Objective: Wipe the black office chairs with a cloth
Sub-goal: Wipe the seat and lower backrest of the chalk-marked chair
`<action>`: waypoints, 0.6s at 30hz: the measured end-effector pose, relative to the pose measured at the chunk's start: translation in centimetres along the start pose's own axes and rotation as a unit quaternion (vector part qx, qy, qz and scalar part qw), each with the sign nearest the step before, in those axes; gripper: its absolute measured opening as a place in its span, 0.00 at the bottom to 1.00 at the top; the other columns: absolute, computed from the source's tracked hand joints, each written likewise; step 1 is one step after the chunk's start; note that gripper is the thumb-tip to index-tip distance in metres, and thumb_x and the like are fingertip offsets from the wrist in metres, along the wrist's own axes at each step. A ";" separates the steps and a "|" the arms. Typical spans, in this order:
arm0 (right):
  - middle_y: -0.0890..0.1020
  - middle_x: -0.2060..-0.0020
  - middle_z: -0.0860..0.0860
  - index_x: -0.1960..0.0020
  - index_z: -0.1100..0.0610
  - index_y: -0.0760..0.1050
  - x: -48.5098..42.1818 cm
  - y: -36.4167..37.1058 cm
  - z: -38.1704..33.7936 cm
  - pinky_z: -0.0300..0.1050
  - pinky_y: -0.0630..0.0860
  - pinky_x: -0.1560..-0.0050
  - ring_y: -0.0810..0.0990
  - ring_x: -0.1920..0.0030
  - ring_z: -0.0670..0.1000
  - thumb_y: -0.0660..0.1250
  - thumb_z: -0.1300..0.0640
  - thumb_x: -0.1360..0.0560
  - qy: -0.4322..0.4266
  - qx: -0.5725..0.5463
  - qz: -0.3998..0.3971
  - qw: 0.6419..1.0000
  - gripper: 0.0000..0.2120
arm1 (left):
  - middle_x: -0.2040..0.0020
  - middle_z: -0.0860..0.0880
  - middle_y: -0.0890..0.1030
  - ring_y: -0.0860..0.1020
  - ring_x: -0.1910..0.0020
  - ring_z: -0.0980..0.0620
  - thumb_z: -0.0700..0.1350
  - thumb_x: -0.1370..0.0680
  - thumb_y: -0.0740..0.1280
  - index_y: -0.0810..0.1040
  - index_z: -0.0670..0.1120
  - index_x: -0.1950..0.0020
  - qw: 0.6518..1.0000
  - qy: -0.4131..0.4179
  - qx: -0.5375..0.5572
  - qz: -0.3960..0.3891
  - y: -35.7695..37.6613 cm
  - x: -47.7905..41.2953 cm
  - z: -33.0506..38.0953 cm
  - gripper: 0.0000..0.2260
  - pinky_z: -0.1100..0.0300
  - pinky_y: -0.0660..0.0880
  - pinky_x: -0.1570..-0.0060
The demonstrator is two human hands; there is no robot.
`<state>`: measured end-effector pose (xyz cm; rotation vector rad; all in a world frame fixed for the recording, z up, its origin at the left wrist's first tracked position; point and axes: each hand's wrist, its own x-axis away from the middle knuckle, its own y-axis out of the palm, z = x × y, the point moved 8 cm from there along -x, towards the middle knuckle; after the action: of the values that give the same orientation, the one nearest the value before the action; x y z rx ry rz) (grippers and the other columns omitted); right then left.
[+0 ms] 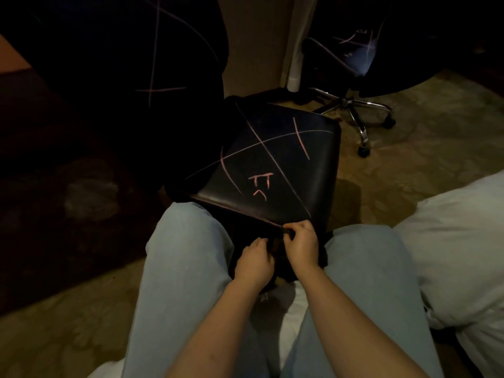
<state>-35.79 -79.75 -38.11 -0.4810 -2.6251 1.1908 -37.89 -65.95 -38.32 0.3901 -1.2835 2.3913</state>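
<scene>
A black office chair seat (308, 170) stands right before my knees, marked with pink chalk lines and small characters. Its tall backrest (114, 55) rises at the left, also chalked. A second black chair (354, 50) stands at the far right on a chrome wheeled base (354, 107). My left hand (255, 261) and my right hand (301, 241) are together at the seat's near edge, fingers curled on a dark cloth (275, 242) that is hard to tell from the black seat.
My legs in light jeans (188, 257) flank the seat. White bedding (458, 241) lies at the right. Patterned tan carpet (425, 148) covers the floor, dark at the left. A pale wall corner (272, 42) stands behind the chairs.
</scene>
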 end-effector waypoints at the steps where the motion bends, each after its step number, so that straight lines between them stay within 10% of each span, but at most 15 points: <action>1: 0.75 0.44 0.53 0.44 0.58 0.80 0.0 -0.1 0.2 0.41 0.72 0.42 0.76 0.44 0.53 0.68 0.64 0.25 -0.004 0.006 -0.001 1.000 0.11 | 0.26 0.44 0.66 0.67 0.30 0.44 0.44 0.20 0.59 0.63 0.44 0.25 1.000 0.001 0.001 0.000 0.1 0.0 0.1 0.23 0.50 0.67 0.33; 18: 0.75 0.47 0.56 0.45 0.59 0.80 0.5 -2.9 3.4 0.47 0.75 0.47 0.77 0.48 0.56 0.68 0.64 0.25 0.055 0.029 0.040 0.997 0.09 | 0.28 0.45 0.68 0.68 0.32 0.44 0.44 0.19 0.58 0.64 0.44 0.26 1.000 0.009 0.009 -0.006 0.2 -0.1 1.1 0.21 0.50 0.68 0.34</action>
<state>-38.01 -83.69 -38.09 -0.6281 -2.4921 1.2234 -37.80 -67.00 -37.90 0.3802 -1.2501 2.3918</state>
